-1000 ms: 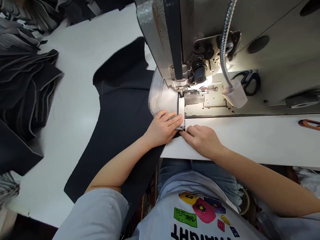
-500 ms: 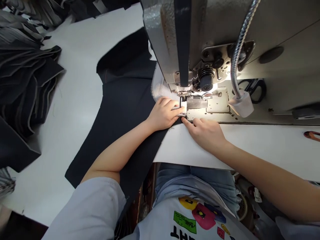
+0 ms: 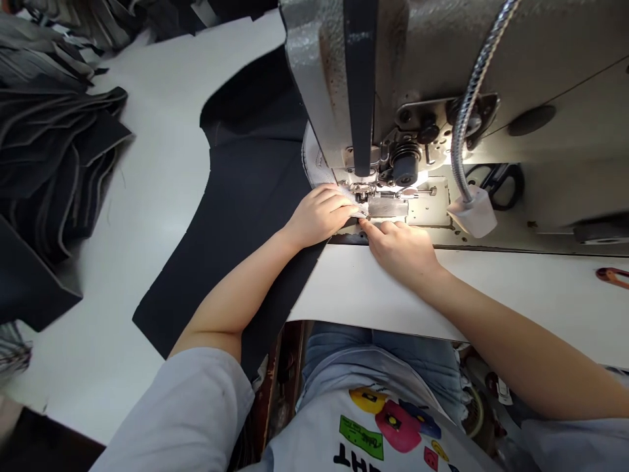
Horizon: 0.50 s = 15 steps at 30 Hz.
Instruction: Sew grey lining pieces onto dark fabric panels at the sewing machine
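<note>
Dark fabric (image 3: 246,196) lies across the white table and runs up to the sewing machine's needle area (image 3: 362,195). A white fabric piece with stitching (image 3: 314,157) rests on it beside the machine head. My left hand (image 3: 322,213) presses flat on the cloth just left of the presser foot, fingers pointing at it. My right hand (image 3: 400,249) is at the front of the metal plate, its index fingertip touching the fabric edge near my left fingertips. Its other fingers are curled.
Stacks of dark cut fabric (image 3: 54,164) lie at the left. A flexible lamp (image 3: 472,211) hangs right of the needle, with black scissors (image 3: 501,183) behind it. An orange-handled tool (image 3: 612,276) is at the right edge. The machine head (image 3: 442,52) overhangs the back.
The dark fabric's lower part has shifted up and slightly right near the plate, uncovering the plate's front edge. Both hands have moved slightly upward with it.
</note>
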Available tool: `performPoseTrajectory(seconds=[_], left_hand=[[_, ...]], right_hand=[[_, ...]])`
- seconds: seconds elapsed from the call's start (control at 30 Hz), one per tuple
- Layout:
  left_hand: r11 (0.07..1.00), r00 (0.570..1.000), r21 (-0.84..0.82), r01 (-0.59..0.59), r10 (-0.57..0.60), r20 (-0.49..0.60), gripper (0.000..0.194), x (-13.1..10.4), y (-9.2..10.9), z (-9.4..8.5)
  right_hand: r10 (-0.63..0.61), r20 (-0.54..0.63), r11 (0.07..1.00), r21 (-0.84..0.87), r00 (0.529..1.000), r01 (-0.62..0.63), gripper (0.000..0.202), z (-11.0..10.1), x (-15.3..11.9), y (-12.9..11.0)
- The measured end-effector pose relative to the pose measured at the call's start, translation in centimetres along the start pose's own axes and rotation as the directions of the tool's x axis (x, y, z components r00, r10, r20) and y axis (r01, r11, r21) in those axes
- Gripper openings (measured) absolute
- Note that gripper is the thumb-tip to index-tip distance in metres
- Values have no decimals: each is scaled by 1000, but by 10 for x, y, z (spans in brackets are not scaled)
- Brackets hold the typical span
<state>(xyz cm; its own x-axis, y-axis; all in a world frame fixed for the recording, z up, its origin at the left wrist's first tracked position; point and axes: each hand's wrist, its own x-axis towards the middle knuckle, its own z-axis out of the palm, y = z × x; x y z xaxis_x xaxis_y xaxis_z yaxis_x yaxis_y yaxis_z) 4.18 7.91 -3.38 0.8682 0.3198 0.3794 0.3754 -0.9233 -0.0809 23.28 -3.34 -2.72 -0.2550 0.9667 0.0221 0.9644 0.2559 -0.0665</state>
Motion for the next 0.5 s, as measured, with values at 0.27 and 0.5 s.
performPoseTrajectory(seconds=[0.27,0.5], left_hand=[[997,995,60,38,-44,92,35,2,8,7],[996,998,76,38,-41,38,36,1,8,5]], right_hand=[[50,-128,998,34,990,-46,41,8,3,6],[72,-51,997,4,996,-72,44,6,10,2]])
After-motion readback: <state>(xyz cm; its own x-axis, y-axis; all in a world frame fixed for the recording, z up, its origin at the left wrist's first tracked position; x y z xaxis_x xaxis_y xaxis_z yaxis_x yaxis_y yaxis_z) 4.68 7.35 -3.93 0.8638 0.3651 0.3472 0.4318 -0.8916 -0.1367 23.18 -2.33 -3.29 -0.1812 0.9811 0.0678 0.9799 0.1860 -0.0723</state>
